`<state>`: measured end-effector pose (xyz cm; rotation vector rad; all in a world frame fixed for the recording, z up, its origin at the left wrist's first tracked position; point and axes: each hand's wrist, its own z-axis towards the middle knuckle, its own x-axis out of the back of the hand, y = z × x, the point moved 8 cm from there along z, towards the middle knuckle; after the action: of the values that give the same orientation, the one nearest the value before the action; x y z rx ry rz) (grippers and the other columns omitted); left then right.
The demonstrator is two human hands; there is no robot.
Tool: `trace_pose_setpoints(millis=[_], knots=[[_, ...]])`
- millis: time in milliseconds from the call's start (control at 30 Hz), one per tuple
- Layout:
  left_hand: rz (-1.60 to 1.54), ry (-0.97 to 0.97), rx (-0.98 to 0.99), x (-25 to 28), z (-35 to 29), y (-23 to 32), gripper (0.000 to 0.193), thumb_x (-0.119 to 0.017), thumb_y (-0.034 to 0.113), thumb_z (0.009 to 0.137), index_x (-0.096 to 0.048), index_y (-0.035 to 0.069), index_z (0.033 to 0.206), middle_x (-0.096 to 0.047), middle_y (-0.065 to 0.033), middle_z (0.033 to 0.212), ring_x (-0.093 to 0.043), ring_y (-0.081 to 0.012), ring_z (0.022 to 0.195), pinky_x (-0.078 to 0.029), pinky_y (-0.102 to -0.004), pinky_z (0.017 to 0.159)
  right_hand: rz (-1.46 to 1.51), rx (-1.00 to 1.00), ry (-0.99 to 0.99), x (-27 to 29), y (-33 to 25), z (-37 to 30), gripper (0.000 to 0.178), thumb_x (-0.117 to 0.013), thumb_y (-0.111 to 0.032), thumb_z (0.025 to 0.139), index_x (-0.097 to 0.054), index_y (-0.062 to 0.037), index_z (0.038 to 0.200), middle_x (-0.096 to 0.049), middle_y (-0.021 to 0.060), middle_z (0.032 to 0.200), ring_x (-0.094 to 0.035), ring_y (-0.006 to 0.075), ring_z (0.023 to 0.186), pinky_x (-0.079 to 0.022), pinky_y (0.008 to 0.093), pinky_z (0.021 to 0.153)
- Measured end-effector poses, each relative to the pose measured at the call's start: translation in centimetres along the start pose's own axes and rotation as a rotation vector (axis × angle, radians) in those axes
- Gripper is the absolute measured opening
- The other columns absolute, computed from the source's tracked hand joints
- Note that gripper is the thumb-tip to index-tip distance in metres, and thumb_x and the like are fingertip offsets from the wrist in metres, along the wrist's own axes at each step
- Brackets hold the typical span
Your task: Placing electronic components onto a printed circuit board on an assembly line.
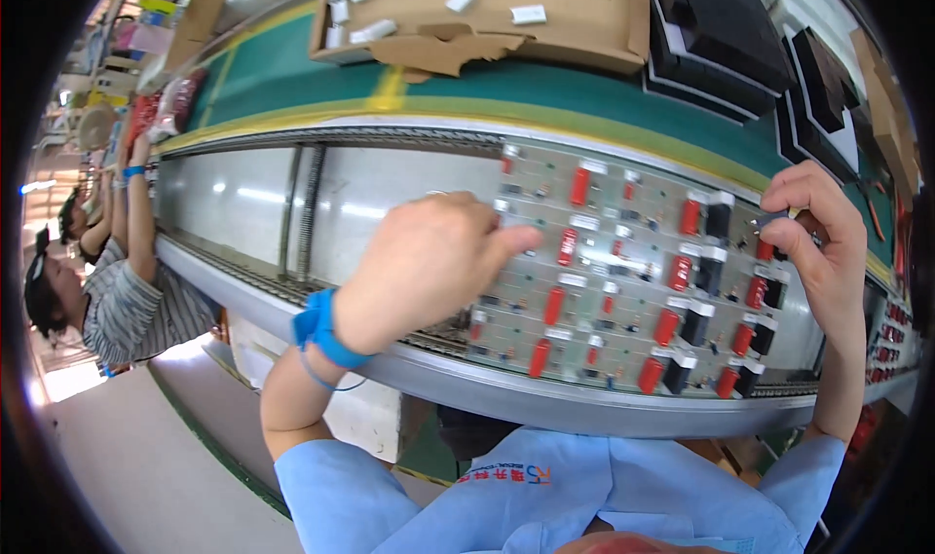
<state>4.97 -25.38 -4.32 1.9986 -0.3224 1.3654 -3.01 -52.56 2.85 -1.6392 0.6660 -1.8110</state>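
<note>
Right hand (828,233) pinching a small dark part (772,220) over a circuit-board panel (526,286)
Part gripped between thumb and forefinger, above the panel's upper right end; panel lies flat across the 2 rails of a conveyor track (234,296), in front of the wearer. Left hand (429,252) over the panel's left edge, fingers curled, thumb extended toward the board; whether it grasps anything, cannot tell. Blue wristband (326,332) on that wrist. Panel carries rows of red components (568,246), with 4 tall black blocks (709,277) in 1 column right of centre. Beyond, on the green bench (273,77): cardboard box (575,38) with loose white pieces (529,15). Far left, a co-worker in a striped shirt (136,315), arm reaching over the line
</note>
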Motion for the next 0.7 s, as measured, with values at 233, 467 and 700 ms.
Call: trace_pose_setpoints(millis=[233,467,700], knots=[[0.268,0.172,-0.118,4.2,1.4,-1.5,0.031,-0.065,0.035,0.091,-0.072,0.007,0.081,-0.069,-0.0119,0.081,-0.066,-0.034,0.074,-0.053,-0.042,0.068,0.107,-0.062,0.039,-3.6,-0.8,0.8,0.018,-0.076,-0.006,0.078,-0.064,-0.001,0.091,-0.057,0.004,0.1,-0.056,0.0078,0.082,-0.044,0.0211,0.068],[0.362,0.516,-0.074,18.7,11.2,-19.3,0.04,-0.078,0.021,0.083,-0.062,0.012,0.118,-0.066,-0.0122,0.105,-0.067,-0.0265,0.091,-0.054,-0.0374,0.072,0.272,-0.105,0.108,-3.2,0.0,-0.5,0.021,-0.072,0.009,0.074,-0.065,0.001,0.092,-0.055,0.006,0.113,-0.059,0.0097,0.092,-0.051,0.0208,0.074],[0.412,0.427,-0.244,20.2,13.3,-21.0,0.039,-0.077,0.031,0.084,-0.061,0.013,0.115,-0.067,-0.0034,0.103,-0.061,-0.021,0.087,-0.05,-0.0347,0.079,0.207,-0.078,0.045,-3.0,-0.5,0.1,0.022,-0.071,0.008,0.077,-0.069,-0.0002,0.098,-0.059,0.0055,0.114,-0.06,0.0084,0.094,-0.049,0.0183,0.071]])
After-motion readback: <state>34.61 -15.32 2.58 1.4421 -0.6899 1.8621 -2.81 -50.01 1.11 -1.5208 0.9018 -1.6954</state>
